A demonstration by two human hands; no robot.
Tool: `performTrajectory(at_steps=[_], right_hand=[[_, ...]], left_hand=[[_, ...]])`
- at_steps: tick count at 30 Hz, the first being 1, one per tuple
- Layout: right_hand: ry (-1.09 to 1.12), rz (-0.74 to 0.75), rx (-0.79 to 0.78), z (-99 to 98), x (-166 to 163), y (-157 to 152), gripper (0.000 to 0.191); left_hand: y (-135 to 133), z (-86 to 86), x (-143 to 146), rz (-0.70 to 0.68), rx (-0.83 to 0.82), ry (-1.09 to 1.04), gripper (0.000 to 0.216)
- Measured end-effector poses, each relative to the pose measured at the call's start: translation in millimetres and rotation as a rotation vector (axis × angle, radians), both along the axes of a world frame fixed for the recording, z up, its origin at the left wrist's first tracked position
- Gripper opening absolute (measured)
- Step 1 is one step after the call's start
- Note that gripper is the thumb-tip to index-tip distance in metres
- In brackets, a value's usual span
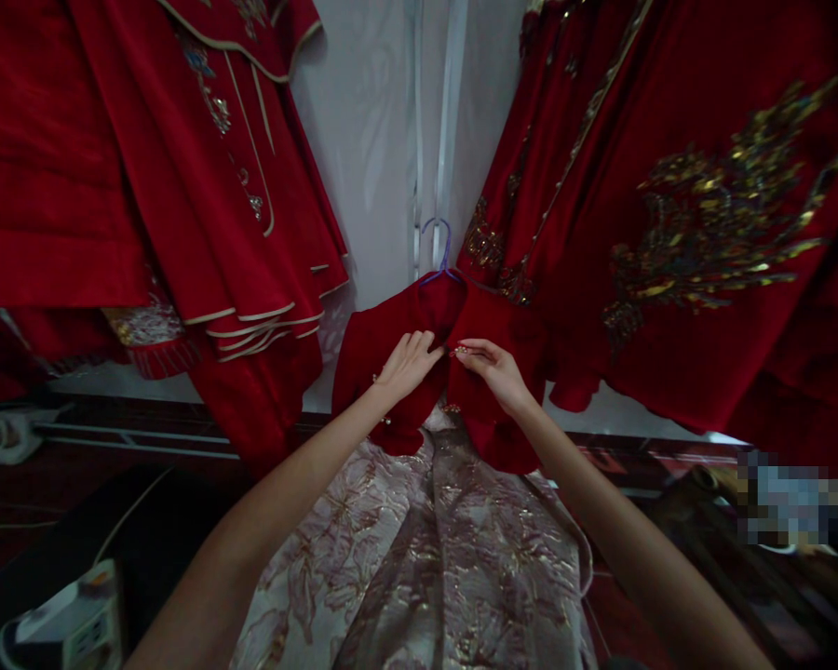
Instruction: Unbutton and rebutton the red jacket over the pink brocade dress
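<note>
A short red jacket (pixel 359 349) hangs in front of me on a thin purple clothes hanger (pixel 447 249). Its front edges meet near the middle, just below the collar. My left hand (pixel 409 365) lies against one front panel, its fingers closed on the cloth at the edge. On the other side, my right hand (pixel 494 370) pinches the opposite front edge between thumb and fingers. A small shiny detail shows at the right fingertips, too small to name. Below the jacket falls a pale, shiny skirt (pixel 391 540) with a raised floral pattern.
Red garments with pale trim (pixel 251 214) hang at the left. A red garment with gold sequins (pixel 712 223) hangs at the right. Behind is a pale wall (pixel 363 112). A power strip (pixel 90 623) with a cord lies at the lower left, near white shoes (pixel 12 439).
</note>
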State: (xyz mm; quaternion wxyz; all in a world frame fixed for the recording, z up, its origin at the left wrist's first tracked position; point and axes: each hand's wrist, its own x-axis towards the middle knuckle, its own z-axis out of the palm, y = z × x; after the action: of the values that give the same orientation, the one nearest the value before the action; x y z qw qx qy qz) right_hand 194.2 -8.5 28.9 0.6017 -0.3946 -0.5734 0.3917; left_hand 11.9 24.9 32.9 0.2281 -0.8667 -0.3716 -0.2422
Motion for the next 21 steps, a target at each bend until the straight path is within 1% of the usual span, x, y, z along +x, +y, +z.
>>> performTrajectory(at_steps=[2, 4, 6, 8, 11, 13, 17, 21], right_hand=[[-0.001, -0.008, -0.003, -1.4, 2, 1, 0.034], [-0.007, -0.013, 0.005, -2.5, 4, 2, 0.034], [-0.017, -0.001, 0.017, -2.7, 5, 2, 0.032], [-0.022, 0.034, 0.013, -1.7, 4, 3, 0.031], [-0.03, 0.072, 0.009, 1.7, -3, 6, 0.032], [-0.038, 0.056, 0.027, 4.0, -10, 8, 0.031], [-0.043, 0.013, 0.057, 4.4, -19, 11, 0.027], [-0.053, -0.028, 0.096, 0.5, -20, 11, 0.028]], left_hand=[[5, 0.9, 1, -0.048, -0.015, 0.017, 0.032], [6, 1.4, 1, -0.076, -0.04, -0.027, 0.027], [3, 1.0, 1, -0.083, -0.063, -0.143, 0.022], [-3, -0.6, 0, -0.105, -0.098, -0.313, 0.021], [-10, -3.6, 1, -0.188, -0.19, -0.56, 0.018], [-12, -4.5, 3, -0.226, -0.251, -0.685, 0.016], [-12, -3.2, 6, -0.255, -0.352, -0.843, 0.015], [-14, -1.6, 8, -0.289, -0.467, -0.906, 0.018]])
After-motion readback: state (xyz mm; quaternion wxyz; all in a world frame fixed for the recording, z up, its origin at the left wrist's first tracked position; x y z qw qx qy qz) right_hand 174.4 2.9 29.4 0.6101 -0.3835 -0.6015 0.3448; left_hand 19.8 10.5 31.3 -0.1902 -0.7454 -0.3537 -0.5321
